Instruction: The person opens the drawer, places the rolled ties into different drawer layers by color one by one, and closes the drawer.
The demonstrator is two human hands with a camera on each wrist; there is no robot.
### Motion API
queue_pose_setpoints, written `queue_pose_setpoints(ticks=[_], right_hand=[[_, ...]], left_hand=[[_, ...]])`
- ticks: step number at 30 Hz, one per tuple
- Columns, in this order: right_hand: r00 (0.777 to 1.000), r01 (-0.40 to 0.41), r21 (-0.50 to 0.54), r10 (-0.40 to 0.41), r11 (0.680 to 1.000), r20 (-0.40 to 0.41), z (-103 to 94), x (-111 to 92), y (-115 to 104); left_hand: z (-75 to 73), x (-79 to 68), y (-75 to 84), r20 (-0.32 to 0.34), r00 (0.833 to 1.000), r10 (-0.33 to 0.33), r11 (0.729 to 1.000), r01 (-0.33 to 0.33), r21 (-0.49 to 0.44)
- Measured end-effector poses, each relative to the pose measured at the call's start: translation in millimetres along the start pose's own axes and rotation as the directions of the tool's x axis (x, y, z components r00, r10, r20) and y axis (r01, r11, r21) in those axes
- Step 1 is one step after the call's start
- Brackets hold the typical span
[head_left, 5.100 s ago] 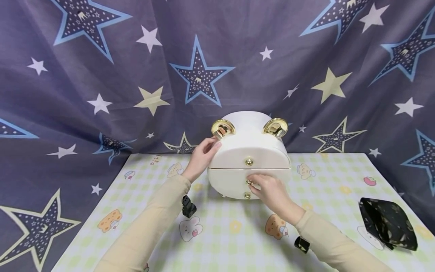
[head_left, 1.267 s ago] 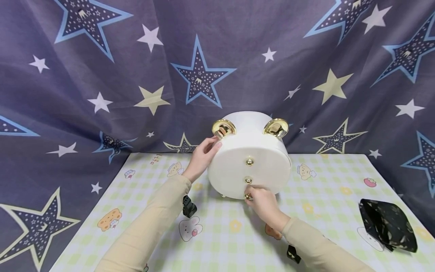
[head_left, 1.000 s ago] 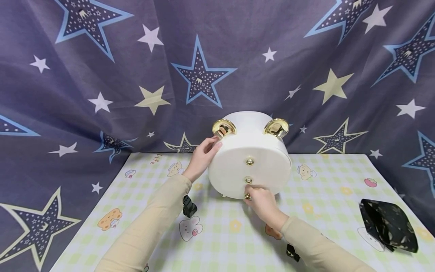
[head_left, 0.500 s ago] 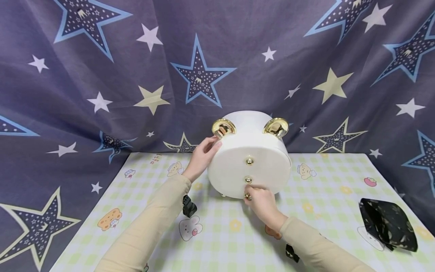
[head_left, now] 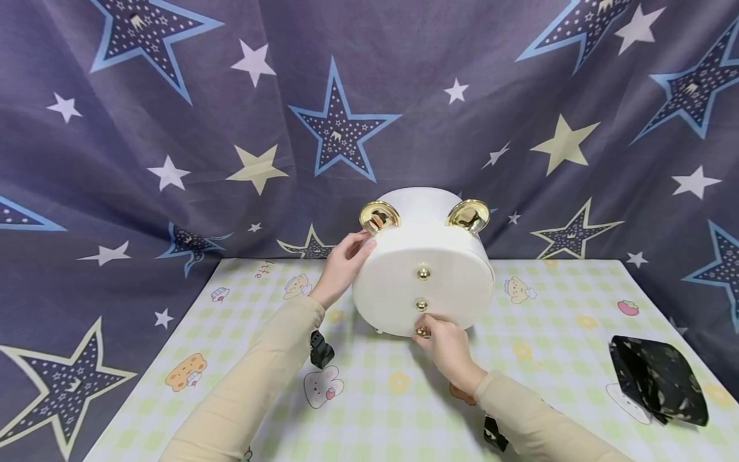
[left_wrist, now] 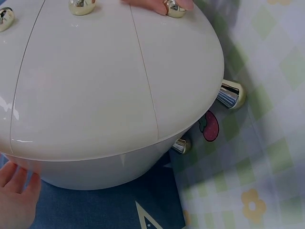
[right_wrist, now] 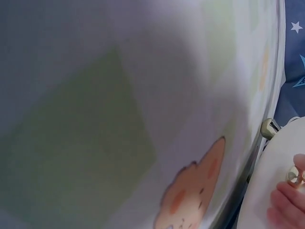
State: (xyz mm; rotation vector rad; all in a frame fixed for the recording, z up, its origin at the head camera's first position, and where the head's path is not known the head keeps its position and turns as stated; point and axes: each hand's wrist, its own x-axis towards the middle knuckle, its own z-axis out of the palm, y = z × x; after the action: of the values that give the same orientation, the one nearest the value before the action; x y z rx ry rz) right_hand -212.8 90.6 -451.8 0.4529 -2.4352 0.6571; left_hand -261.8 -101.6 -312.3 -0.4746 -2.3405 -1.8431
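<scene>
A white, rounded jewelry box (head_left: 392, 292) with three stacked drawers stands on the table, two gold ears (head_left: 469, 217) on its top. Its drawer fronts sit flush, and thin seams between them show in the left wrist view. My right hand (head_left: 449, 346) pinches the lowest gold knob (left_wrist: 175, 9) between thumb and fingers. Above it are the middle knob (head_left: 421, 304) and the top knob (head_left: 423, 273). My left hand (head_left: 339, 269) rests against the box's left side below the ear, thumb near the front edge, fingers fairly straight.
At the right of the checked tablecloth (head_left: 554, 359) lies a black patterned pouch (head_left: 664, 382). A dark curtain (head_left: 231, 96) with stars hangs right behind the table. Short gold feet (left_wrist: 232, 94) carry the box.
Some seconds ago my right hand held the middle knob, with a gap line above that drawer; now the front looks even and the hand is at the lowest knob. My left hand stayed put.
</scene>
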Motion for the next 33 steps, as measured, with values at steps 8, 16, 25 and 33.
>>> queue_pose_setpoints(ticks=[8, 16, 25, 33], right_hand=[[1.0, 0.001, 0.026, 0.0, 1.0, -0.015, 2.5, -1.0, -1.2], [1.0, 0.002, 0.047, -0.002, 0.999, -0.016, 2.5, -2.8, -2.7], [0.999, 0.018, 0.049, -0.016, 0.999, -0.028, 2.9, -5.7, -3.1], [0.999, 0.027, 0.044, -0.025, 0.999, -0.046, 2.5, -8.7, -4.0]], left_hand=[[0.3, 0.6, -0.4, 0.002, 1.0, -0.004, 1.0, 0.004, -0.006], [0.5, 0.8, -0.7, -0.003, 1.0, -0.004, 1.0, 0.004, -0.004], [1.0, 0.2, -0.4, -0.006, 1.0, -0.009, 1.0, 0.009, -0.01], [1.1, 0.4, -0.3, -0.009, 1.0, 0.0, 1.0, 0.0, -0.01]])
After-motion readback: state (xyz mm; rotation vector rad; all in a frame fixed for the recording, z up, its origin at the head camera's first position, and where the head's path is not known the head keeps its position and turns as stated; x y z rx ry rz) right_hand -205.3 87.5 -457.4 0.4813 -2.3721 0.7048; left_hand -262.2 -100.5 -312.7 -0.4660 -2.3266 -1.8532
